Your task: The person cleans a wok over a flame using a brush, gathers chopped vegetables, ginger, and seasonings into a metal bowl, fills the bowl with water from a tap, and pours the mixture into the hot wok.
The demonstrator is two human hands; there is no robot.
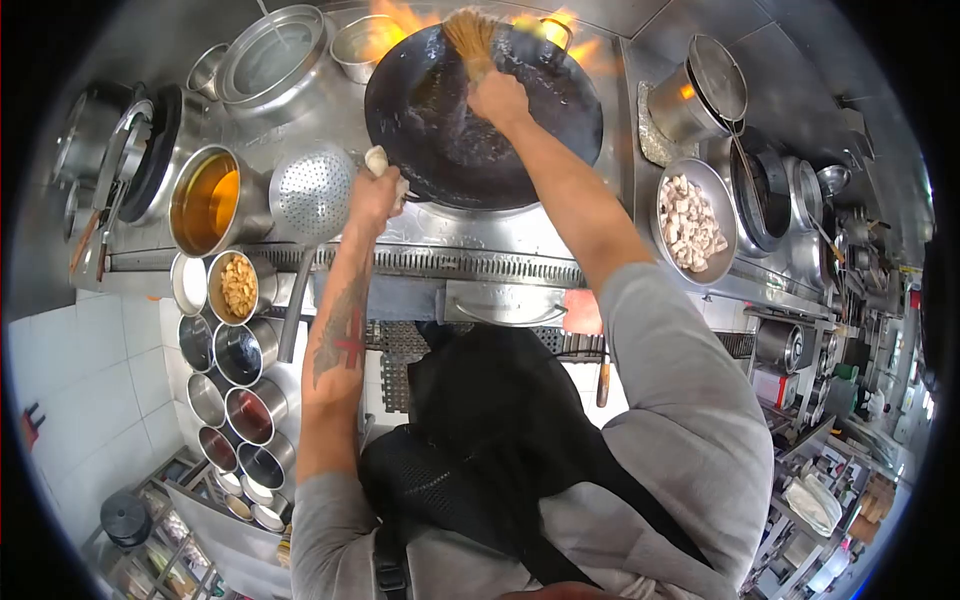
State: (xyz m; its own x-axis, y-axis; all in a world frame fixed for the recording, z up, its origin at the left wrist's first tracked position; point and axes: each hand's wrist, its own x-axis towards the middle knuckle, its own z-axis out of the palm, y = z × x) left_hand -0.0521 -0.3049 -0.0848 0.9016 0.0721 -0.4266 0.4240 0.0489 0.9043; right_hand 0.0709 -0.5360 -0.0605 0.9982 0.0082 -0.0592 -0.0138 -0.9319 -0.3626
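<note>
My right hand point(499, 98) is closed around a bamboo wok brush point(470, 38), its bristles at the far rim of a large dark wok point(480, 150). The wok sits on the stove with a wet sheen inside, and flames point(390, 30) rise behind it. At the wok's near left edge, my left hand point(374, 198) is closed on a pale cloth point(377, 160) by the wok handle; the fingers partly hide the grip. A perforated skimmer point(312, 190) lies just left of that hand, its long handle pointing toward me.
To the left stand a pot of amber oil point(208, 205), a container of fried pieces point(239, 288) and several seasoning pots point(250, 415). On the right are a bowl of pale diced meat point(692, 225) and a pot with a strainer point(700, 85). A slotted metal edge point(450, 262) runs along the stove front.
</note>
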